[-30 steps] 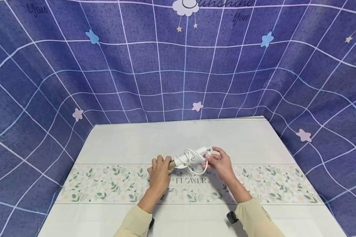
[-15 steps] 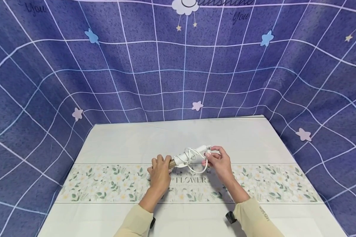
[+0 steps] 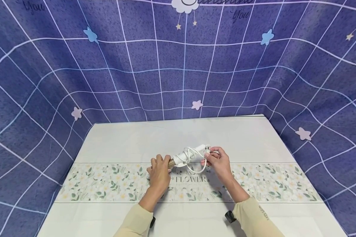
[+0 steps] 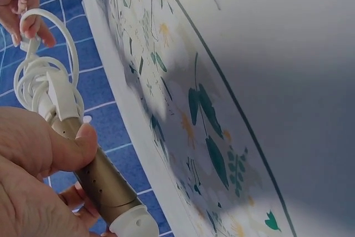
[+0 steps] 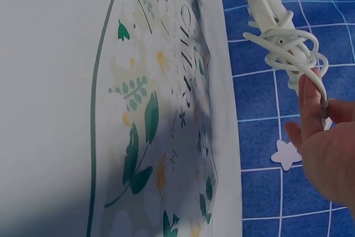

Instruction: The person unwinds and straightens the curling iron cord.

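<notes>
A curling iron with a white handle [image 3: 181, 159] and a gold-brown barrel [image 4: 105, 184] is held slantwise above the table. My left hand [image 3: 159, 172] grips the barrel, thumb along its side; the white tip [image 4: 135, 223] shows past the fingers in the left wrist view. White cord [image 5: 294, 45] is wound loosely round the handle. At the far end of the handle, my right hand [image 3: 221, 164] pinches the cord's end at the plug [image 3: 207, 150], with thumb and fingers. One loose loop of cord hangs beneath the handle. The right fingers partly hide the plug.
A white tablecloth [image 3: 106, 141] with a flowered band and the word FLOWER lies under the hands. Blue-purple curtain cloth [image 3: 172, 79] with grid lines and stars encloses the table's back and sides. Each wrist wears a small black camera [image 3: 230, 216].
Both hands keep their hold on the curling iron and the cord's end. The plug has turned slightly in my right fingers, and the loose cord loop has shifted a little left.
</notes>
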Motion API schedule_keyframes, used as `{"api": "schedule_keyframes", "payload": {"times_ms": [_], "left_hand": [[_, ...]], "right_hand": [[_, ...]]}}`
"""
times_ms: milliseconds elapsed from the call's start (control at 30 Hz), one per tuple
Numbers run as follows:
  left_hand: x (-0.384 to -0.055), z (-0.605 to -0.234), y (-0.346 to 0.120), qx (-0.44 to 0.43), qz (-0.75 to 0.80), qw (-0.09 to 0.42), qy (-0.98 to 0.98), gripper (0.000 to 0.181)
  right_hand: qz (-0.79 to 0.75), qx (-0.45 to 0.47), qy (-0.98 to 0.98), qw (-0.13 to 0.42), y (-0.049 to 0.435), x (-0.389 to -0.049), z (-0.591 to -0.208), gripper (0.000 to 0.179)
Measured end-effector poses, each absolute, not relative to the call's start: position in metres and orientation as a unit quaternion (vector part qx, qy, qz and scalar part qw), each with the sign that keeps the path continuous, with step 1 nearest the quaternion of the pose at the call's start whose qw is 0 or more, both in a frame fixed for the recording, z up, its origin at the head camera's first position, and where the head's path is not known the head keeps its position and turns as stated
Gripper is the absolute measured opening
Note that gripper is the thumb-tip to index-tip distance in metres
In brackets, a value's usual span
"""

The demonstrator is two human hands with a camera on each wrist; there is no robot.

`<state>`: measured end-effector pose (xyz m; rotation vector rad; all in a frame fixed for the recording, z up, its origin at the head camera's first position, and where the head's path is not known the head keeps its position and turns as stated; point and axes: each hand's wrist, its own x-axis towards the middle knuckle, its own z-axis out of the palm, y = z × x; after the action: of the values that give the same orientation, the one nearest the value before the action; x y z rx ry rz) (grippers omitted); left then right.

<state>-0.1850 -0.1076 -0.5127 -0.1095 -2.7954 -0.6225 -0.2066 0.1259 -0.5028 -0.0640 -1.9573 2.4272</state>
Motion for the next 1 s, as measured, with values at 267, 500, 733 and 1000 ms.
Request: {"api": "schedule_keyframes", "payload": {"times_ms": [267, 500, 733, 1000], "left_hand": [[-0.1861, -0.5105, -0.1084, -0.028, -0.222, 0.134, -0.965, 0.047], [-0.1873, -0.5103, -0.1103, -0.025, -0.222, 0.132, -0.966, 0.044], [-0.188, -0.5099, -0.1116, -0.02, -0.226, 0.14, -0.964, 0.042], [-0.189, -0.5089, -0.1133, -0.012, -0.237, 0.131, -0.963, 0.042]], "right_hand": [[0.781, -0.015, -0.624, 0.019, 0.1242, -0.204, -0.503, 0.033], [0.785, -0.009, -0.619, 0.027, 0.1246, -0.2031, -0.5032, 0.037], [0.758, -0.057, -0.648, 0.04, 0.1248, -0.2036, -0.501, 0.037], [0.725, -0.092, -0.678, 0.082, 0.1315, -0.2055, -0.4992, 0.033]]}}
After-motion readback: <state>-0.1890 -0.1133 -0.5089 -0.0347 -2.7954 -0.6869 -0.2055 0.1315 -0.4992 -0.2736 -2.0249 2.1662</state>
